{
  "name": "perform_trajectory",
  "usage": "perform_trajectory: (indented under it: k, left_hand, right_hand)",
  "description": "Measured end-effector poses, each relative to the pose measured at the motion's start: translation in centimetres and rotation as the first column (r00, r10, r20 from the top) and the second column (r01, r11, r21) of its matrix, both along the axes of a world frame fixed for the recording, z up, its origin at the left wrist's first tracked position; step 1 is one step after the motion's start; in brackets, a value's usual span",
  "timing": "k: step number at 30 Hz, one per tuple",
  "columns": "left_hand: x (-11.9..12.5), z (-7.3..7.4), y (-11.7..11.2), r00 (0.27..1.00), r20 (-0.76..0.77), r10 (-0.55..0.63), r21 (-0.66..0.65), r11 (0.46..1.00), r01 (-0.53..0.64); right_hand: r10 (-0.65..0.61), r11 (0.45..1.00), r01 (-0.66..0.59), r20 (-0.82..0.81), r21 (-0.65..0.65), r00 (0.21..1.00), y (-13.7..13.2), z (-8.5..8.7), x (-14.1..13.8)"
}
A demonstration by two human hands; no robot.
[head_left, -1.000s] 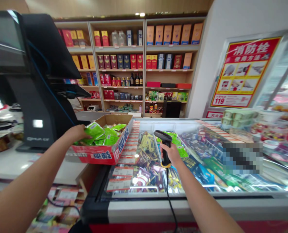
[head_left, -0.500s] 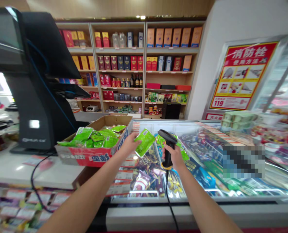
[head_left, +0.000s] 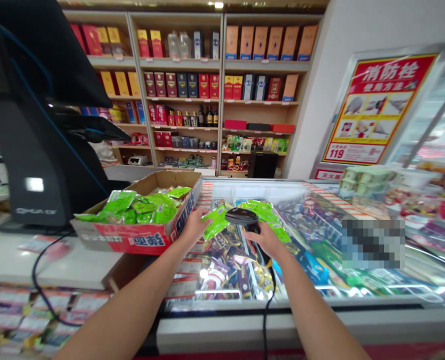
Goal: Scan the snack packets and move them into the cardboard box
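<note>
My left hand pinches a green snack packet just right of a red and white cardboard box filled with several such green packets. My right hand grips the handle of a black barcode scanner, its head tipped toward the packet and almost touching it. The scanner's cable hangs down toward me. Both hands hover over the glass lid of a chest freezer. More green packets lie on the glass behind the scanner.
A black checkout terminal stands on the white counter at left, behind the box. Shelves of boxed bottles fill the back wall. A red fire-hydrant poster hangs at right. Stacked goods sit on the freezer's far right.
My left hand took a green packet out of the box and carried it right to the scanner. The scanner's head has tilted down and left toward the packet.
</note>
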State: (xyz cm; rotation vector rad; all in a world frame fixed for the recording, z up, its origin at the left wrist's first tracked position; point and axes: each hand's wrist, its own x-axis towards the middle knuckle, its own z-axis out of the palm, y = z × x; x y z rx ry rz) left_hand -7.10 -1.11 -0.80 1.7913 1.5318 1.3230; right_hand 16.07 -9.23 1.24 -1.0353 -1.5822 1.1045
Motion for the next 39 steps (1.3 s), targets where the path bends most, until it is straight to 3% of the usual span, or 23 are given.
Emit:
perform_trajectory:
  k: [13,18,22,27,32,35,39]
  left_hand:
    - [0.0,-1.0,0.4,0.992,0.113,-0.051,0.016,0.999,0.049]
    - [1.0,-0.9,0.2,0.927,0.352,-0.131,-0.108,0.978,0.179]
    - [3.3,0.6,0.0,0.874,0.438,-0.212,-0.184,0.930,0.318]
    - [8.3,2.6,0.7,0.933,0.234,-0.273,-0.144,0.939,0.311]
    - [13.4,3.7,1.3,0.949,-0.048,-0.311,-0.164,0.940,0.299]
    - [14.3,4.0,1.2,0.938,-0.237,-0.253,-0.110,0.966,0.233]
    - [12.8,4.4,0.5,0.918,-0.349,-0.186,0.001,0.980,0.200]
  right_hand:
    - [-0.001,1.000,0.001,-0.019,0.000,1.000,0.1,-0.2,0.1]
    - [-0.212,0.972,0.189,-0.189,-0.137,0.959,0.6,-0.1,0.2]
    - [-0.386,0.917,0.326,-0.314,-0.228,0.867,0.8,0.9,1.8]
    - [-0.438,0.897,0.382,-0.324,-0.224,0.838,0.1,1.8,4.8]
    - [-0.525,0.851,0.476,-0.342,-0.223,0.779,-0.7,1.3,6.9]
    - [-0.548,0.837,0.499,-0.341,-0.227,0.764,-1.1,0.8,7.4]
    - [-0.533,0.846,0.480,-0.327,-0.233,0.781,-1.6,0.7,7.1]
